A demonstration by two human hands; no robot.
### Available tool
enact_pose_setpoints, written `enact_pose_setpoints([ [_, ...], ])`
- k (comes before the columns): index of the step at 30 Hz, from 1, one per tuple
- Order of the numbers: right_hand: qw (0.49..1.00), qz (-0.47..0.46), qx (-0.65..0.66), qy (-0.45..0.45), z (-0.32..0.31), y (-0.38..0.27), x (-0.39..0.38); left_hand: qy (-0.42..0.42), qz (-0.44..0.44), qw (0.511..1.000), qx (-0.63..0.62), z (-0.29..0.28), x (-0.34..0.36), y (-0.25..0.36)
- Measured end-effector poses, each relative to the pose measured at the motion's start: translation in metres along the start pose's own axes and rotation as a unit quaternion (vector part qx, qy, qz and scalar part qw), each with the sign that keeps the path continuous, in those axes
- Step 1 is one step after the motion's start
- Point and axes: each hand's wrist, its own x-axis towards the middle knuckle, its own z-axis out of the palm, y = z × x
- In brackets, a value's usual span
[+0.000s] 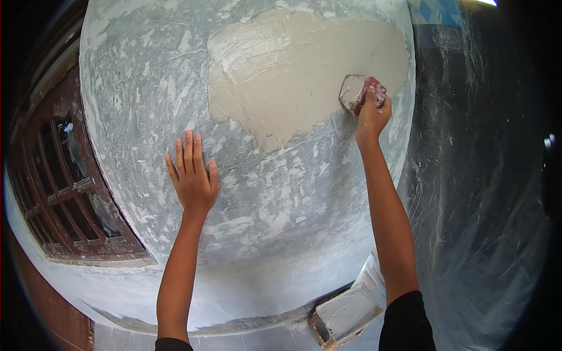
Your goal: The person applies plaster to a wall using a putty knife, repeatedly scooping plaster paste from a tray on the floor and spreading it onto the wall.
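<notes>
My right hand [373, 117] grips a putty-smeared, reddish hand trowel [353, 92], with its flat blade against the wall. The blade lies at the lower right of a wide, wet beige patch of putty [281, 76]. Lower and to the left, my left hand [195, 181] rests palm toward the grey, mottled wall [252, 193], its fingers stretched out and nothing in it. The patch has a ragged lower edge and looks smoother on its right side than at its upper left.
A brown wooden window frame [64, 193] with dark panes borders the wall on the left. Dusty plastic sheeting [468, 175] hangs along the right. On the floor below stands a putty-coated rectangular container [346, 313], close to my right forearm.
</notes>
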Motion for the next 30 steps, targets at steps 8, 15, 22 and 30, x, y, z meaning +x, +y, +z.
enact_pose_setpoints([
  [8, 0.957, -0.134, -0.073, -0.246, 0.030, -0.004, -0.065, -0.014, -0.005, 1.000, 0.008, -0.003, -0.005, -0.005],
  [15, 0.994, 0.014, 0.101, 0.043, -0.018, 0.021, -0.002, -0.006, -0.004, 1.000, 0.001, 0.002, -0.008, 0.002],
  [22, 0.948, -0.153, -0.030, -0.278, 0.021, -0.005, -0.110, -0.016, -0.010, 1.000, 0.003, -0.004, -0.013, -0.007],
  [30, 0.999, 0.040, 0.006, 0.033, -0.071, 0.024, -0.025, -0.034, 0.007, 0.999, -0.025, -0.005, -0.044, -0.009],
])
